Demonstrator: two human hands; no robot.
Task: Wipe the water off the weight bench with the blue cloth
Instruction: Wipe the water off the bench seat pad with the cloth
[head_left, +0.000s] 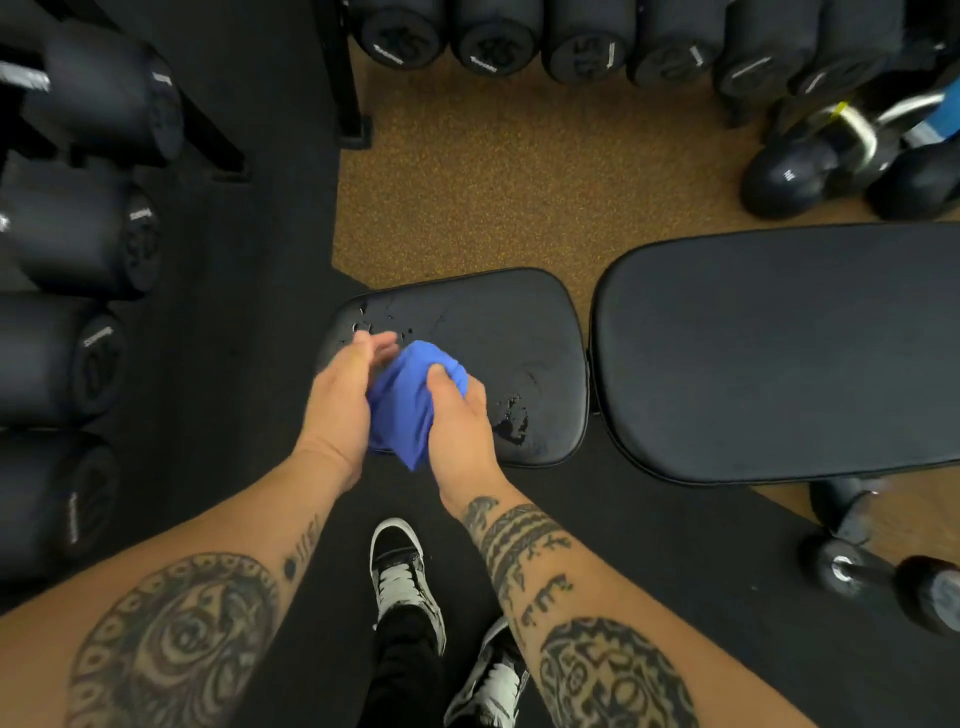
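The blue cloth (402, 405) is a bunched wad (one corner hanging down), gripped by the right hand (457, 410) over the near left of the black padded weight bench (493, 322) seat. Water (511, 418) beads at the seat's near right and far left corners.

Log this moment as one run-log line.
right hand: grips blue cloth | left hand: touches cloth | weight bench: seat wet, droplets beyond left hand, patch beside right hand | wipe: unfinished
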